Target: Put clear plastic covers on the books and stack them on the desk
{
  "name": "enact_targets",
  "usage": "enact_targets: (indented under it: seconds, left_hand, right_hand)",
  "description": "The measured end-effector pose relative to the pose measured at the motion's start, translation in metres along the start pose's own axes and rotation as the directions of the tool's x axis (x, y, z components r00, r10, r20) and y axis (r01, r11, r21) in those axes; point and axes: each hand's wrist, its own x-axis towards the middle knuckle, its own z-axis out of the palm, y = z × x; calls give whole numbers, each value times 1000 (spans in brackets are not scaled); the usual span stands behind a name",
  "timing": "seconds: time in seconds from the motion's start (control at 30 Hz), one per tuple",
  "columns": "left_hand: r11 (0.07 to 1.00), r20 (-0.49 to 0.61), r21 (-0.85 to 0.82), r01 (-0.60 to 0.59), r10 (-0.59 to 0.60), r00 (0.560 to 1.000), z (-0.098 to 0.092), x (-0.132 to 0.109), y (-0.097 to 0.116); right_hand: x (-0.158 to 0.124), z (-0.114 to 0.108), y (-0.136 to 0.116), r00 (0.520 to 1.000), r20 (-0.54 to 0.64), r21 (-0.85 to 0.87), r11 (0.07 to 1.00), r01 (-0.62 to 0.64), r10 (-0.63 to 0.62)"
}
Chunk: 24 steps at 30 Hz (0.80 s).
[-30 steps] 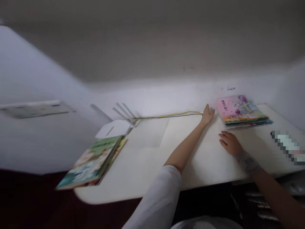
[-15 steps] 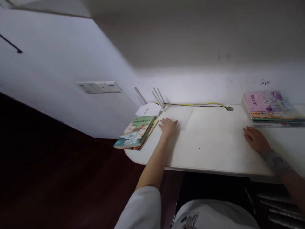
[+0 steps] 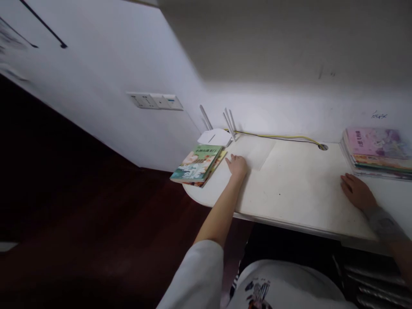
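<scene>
My left hand (image 3: 237,165) lies on the white desk (image 3: 299,184), fingers apart, just right of a small stack of picture books. The top picture book (image 3: 198,162) has a green cover with a flower-like drawing, and a second one with a yellow edge sticks out beneath it. A thin translucent sheet (image 3: 259,155) lies flat behind and to the right of this hand. My right hand (image 3: 358,192) rests palm down on the desk, holding nothing, in front of a pile of books (image 3: 373,141) with a pink cover on top.
A white router (image 3: 215,137) with several antennas stands behind the green book. From it a yellow and black cable (image 3: 277,137) runs along the wall to a round hole (image 3: 322,147). Wall sockets (image 3: 156,101) are at the left. The desk's rounded left end borders a dark floor.
The view has swung left, so the desk and books appear farther right. My left hand has turned slightly, and its thumb no longer sticks out to the right. My right hand stays on the desk.
</scene>
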Motion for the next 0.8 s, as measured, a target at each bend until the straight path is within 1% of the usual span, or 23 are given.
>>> enact_targets:
  seconds: [0.07,0.13,0.2,0.27,0.3,0.33,0.37,0.4,0.43,0.47,0.5,0.53,0.57,0.6,0.63,0.67,0.7,0.73,0.77,0.8]
  left_hand:
    - [1000,-11,10,-27,27,1000,-6,-4,1]
    - [999,-34,17,-35,36,999,-18,-11,2]
    - [999,-127,-10,-52,50,991,-35,-21,8]
    - [992,-258,-57,-115,96,961,-54,-35,19]
    - [984,-302,-69,-167,139,943,-63,-44,28]
    - [973,-320,-73,-218,184,929,-71,-55,39]
    - [959,-320,-71,-275,239,917,-77,-67,52]
    - [937,-310,-69,-343,306,900,-81,-82,66]
    - [903,-290,-65,-424,389,874,-83,-99,80]
    - [862,-268,-65,-503,470,841,-83,-119,95]
    - [813,-242,-68,-579,549,800,-82,-139,108]
    - [757,-218,-73,-649,623,751,-78,-160,118]
    - [660,-189,-85,-746,724,663,-75,-181,126]
    - [482,-188,-116,-869,848,495,-71,-198,131]
    - [321,-217,-157,-934,911,349,-68,-213,132]
    - [189,-260,-198,-962,936,238,-66,-223,131]
    - [93,-309,-241,-966,936,167,-64,-228,128]
    - [62,-349,-285,-956,922,164,-62,-228,124]
    - [88,-369,-327,-941,905,213,-60,-225,120]
    - [164,-358,-360,-918,885,299,-57,-219,117]
  right_hand:
    - [0,-2,-1,1000,-15,-27,999,21,-21]
    - [-1,-6,-5,999,-39,-70,997,13,-16]
    - [-1,-11,-17,997,-78,-86,996,-15,8]
    - [2,-14,-37,993,-108,2,999,-40,40]
    - [4,-16,-50,993,-103,103,993,-50,60]
    - [7,-17,-65,990,-90,238,968,-83,107]
    - [10,-19,-80,983,-50,393,908,-143,176]
    - [15,-20,-95,969,21,557,802,-217,247]
    - [19,-22,-109,943,130,705,640,-305,306]
    - [22,-24,-120,906,254,801,452,-393,337]
    - [25,-27,-128,869,360,844,278,-458,339]
    - [27,-30,-132,832,451,848,134,-512,323]
    - [28,-33,-134,795,518,832,29,-554,316]
    - [27,-35,-133,759,563,810,-35,-585,327]
    - [25,-37,-131,727,587,792,-63,-608,356]
    - [23,-37,-127,700,592,779,-64,-623,400]
    - [19,-37,-122,681,581,773,-41,-633,446]
    - [15,-36,-117,673,559,769,0,-639,485]
    - [11,-35,-113,679,530,765,59,-642,508]
    - [8,-33,-109,696,497,755,137,-641,518]
